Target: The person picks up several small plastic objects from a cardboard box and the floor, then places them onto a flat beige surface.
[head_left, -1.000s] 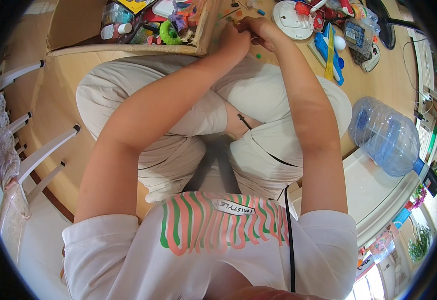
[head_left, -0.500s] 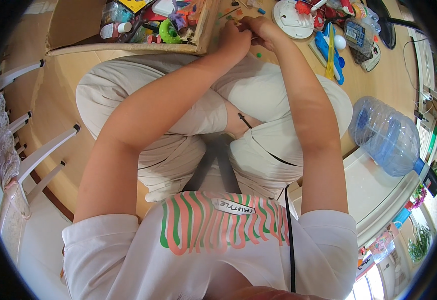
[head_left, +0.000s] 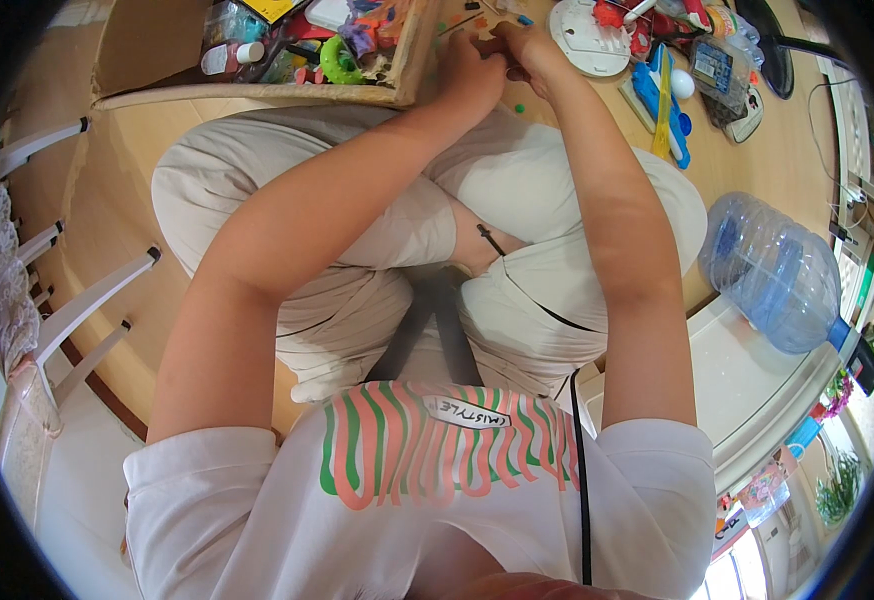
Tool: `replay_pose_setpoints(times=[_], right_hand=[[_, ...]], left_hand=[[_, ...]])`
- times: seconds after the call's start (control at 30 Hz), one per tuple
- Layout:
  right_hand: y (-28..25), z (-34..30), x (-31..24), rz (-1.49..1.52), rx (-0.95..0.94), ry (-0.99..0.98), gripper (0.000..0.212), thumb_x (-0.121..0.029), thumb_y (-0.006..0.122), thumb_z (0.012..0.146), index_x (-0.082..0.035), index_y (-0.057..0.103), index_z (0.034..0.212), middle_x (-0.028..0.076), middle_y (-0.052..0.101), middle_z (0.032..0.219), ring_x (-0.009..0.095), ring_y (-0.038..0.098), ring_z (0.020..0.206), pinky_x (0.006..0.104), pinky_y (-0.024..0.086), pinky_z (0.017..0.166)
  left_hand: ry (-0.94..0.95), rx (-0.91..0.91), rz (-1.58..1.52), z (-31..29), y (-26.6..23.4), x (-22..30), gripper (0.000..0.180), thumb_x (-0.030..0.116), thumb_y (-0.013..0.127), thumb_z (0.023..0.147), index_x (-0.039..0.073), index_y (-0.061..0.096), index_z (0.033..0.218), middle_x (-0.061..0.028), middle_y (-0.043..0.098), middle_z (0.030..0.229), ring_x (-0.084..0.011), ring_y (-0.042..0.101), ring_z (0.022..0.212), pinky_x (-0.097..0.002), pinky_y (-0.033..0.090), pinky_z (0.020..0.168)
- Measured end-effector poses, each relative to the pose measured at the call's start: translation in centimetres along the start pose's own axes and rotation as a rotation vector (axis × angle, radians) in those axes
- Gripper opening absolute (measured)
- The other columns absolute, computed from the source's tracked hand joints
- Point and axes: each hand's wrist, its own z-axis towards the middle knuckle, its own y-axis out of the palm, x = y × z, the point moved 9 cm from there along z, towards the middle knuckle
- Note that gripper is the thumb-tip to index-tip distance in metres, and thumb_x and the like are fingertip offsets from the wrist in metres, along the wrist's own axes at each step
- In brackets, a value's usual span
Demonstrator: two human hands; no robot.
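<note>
Both hands barely shifted since the earlier frames, staying together at the top of view, maybe slightly nearer the box corner. Left hand (head_left: 467, 70) has fingers curled in, knuckles up; right hand (head_left: 522, 50) meets it, fingers bent and pinched toward the left ones. A small brownish piece (head_left: 484, 33) sits between the two sets of fingertips; too small to say what it is, and cannot tell which hand actually grips it. No open gap visible between the fingers of either hand.

Just left of the fingers: cardboard box (head_left: 257, 95) corner, full of mixed toys, a green curved toy (head_left: 335, 62) closest. Just right of the fingers: white round plate (head_left: 587, 45) on the wooden floor (head_left: 787, 150). Further right, a blue and yellow toy (head_left: 662, 95) and a small device with a screen (head_left: 717, 65). Small coloured dots (head_left: 519, 107) on the floor just below the fingers. Well right and below, a clear blue water jug (head_left: 777, 270) lying on its side. Person sits cross-legged in light trousers (head_left: 357, 240). White chair legs (head_left: 87, 310) far left.
</note>
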Motion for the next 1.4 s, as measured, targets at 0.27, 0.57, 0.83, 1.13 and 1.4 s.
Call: replay_pose_setpoints(times=[0.27,0.57,0.83,1.13,1.4], right_hand=[[-3.1,-2.0,-3.8,0.172,0.248,-0.121,0.022,-0.013,0.062,0.094,0.003,0.073,0.101,0.008,0.070,0.088,0.018,0.061,0.070,0.0294,0.048,0.063],[-2.2,-18.9,-15.1,0.175,0.494,-0.961,0.030,-0.008,0.055,0.098,0.007,0.071,0.118,0.011,0.071,0.114,0.013,0.063,0.085,0.0246,0.048,0.075],[7.1,-26.7,-17.1,-0.269,0.235,-1.804,0.022,-0.002,0.064,0.083,0.004,0.071,0.103,0.014,0.072,0.113,0.028,0.063,0.078,0.0366,0.053,0.068],[8.3,-24.7,-16.1,-0.298,0.076,-1.633,0.026,-0.001,0.066,0.082,-0.002,0.072,0.107,0.010,0.069,0.127,0.027,0.063,0.088,0.0368,0.054,0.075],[7.0,-25.0,-15.8,-0.155,0.090,-1.627,0.027,0.003,0.064,0.083,-0.003,0.073,0.108,0.014,0.072,0.120,0.025,0.067,0.084,0.0341,0.055,0.074]], left_hand=[[0.136,0.162,0.104,1.1,-0.2,-0.8,0.045,0.012,0.067,0.086,-0.002,0.057,0.127,-0.0196,0.063,0.125,-0.0292,0.063,0.114,-0.0413,0.053,0.091],[0.124,-0.237,0.536,-0.7,2.3,-0.8,0.058,0.037,0.066,0.087,0.001,0.053,0.131,-0.0256,0.049,0.135,-0.0427,0.040,0.130,-0.0524,0.040,0.108],[0.109,-0.315,0.713,-1.9,2.9,-1.0,0.066,0.039,0.064,0.088,0.000,0.045,0.138,-0.0283,0.039,0.142,-0.0450,0.030,0.135,-0.0530,0.033,0.112],[0.054,-0.333,0.770,-2.3,2.6,-2.4,0.077,0.042,0.061,0.089,-0.002,0.034,0.146,-0.0318,0.027,0.150,-0.0479,0.018,0.142,-0.0539,0.025,0.117],[-0.010,-0.348,0.768,-1.7,3.2,-3.3,0.087,0.045,0.059,0.090,-0.004,0.024,0.153,-0.0349,0.016,0.158,-0.0505,0.007,0.148,-0.0546,0.017,0.121]])
